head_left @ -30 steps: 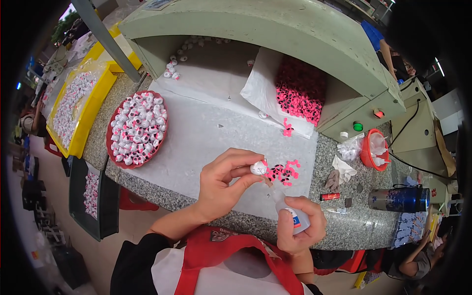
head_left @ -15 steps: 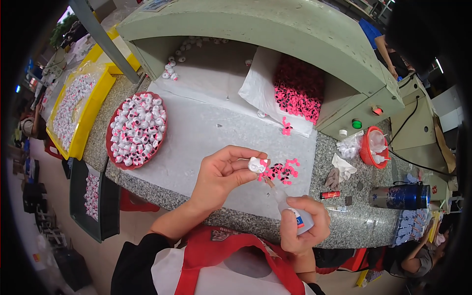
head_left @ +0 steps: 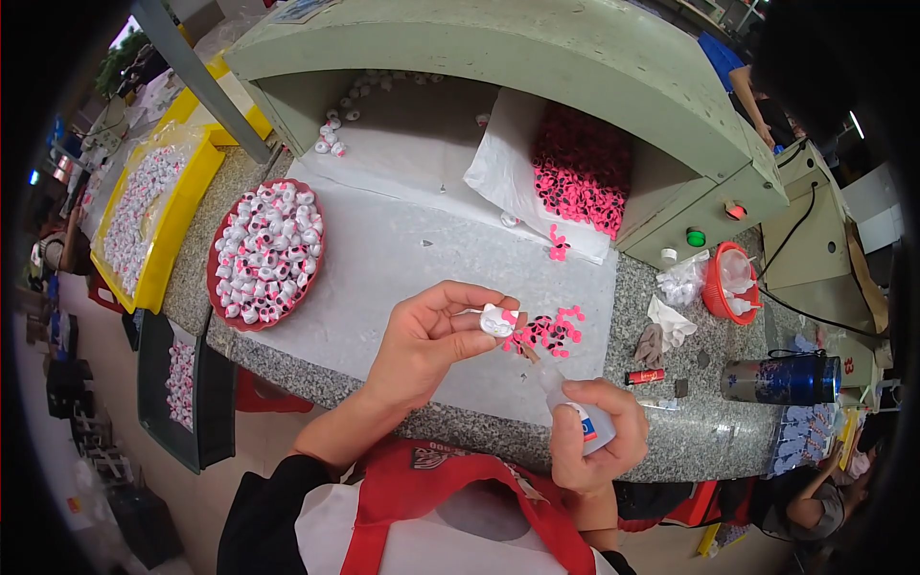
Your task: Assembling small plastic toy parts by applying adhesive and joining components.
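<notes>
Between the thumb and fingers of my left hand (head_left: 422,335) is a small white figurine head (head_left: 497,320) with a pink patch. My right hand (head_left: 599,436) is wrapped round a translucent squeeze bottle (head_left: 592,422) with a narrow brownish tip. That tip points up toward the figurine head, a little below it and apart from it. Just beyond my left fingertips lies a loose pile of small pink and black pieces (head_left: 551,333) on white paper (head_left: 383,259). To the left, a red bowl (head_left: 213,278) is heaped with similar white, pink and black heads.
A pale green metal housing (head_left: 479,43) arches over the bench, with a heap of pink pieces (head_left: 580,182) inside. Yellow tray (head_left: 182,225) and dark bin (head_left: 216,402) stand left. At right are an orange basket (head_left: 714,297) and a blue tumbler (head_left: 781,379). Other people work nearby.
The figurine head has shifted very slightly left in my left hand. My right hand with the squeeze bottle has moved a little to the right, drawing the tip slightly away.
</notes>
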Tool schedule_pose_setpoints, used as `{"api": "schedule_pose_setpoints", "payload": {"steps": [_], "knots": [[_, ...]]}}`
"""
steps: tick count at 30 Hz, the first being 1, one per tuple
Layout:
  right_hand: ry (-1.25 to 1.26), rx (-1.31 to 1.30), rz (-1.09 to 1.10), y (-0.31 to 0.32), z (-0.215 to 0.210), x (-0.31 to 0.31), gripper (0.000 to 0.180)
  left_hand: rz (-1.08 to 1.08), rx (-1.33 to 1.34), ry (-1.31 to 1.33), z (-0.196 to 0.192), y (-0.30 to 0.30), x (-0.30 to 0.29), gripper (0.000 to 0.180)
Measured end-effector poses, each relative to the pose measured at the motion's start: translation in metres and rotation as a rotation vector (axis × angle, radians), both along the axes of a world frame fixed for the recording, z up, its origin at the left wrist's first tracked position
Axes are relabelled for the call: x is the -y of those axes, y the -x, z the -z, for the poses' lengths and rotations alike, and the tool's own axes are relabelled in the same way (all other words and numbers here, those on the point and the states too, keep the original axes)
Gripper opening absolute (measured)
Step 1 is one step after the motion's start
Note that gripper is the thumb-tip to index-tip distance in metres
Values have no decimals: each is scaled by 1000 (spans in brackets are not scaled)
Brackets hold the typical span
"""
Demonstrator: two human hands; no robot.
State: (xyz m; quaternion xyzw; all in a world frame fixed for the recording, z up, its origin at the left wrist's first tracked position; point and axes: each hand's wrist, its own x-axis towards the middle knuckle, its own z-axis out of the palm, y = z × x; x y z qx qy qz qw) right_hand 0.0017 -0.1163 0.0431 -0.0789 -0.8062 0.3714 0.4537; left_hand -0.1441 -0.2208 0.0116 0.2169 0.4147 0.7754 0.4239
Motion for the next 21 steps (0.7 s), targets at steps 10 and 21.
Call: {"api": "schedule_pose_setpoints", "payload": {"steps": [10,21], "knots": [[274,178,102,-1,-1,6,18,-38,-12,32,3,1,-4,32],[43,899,207,31,120,-91,24,-70,-12,96,17,7,-2,32]]}}
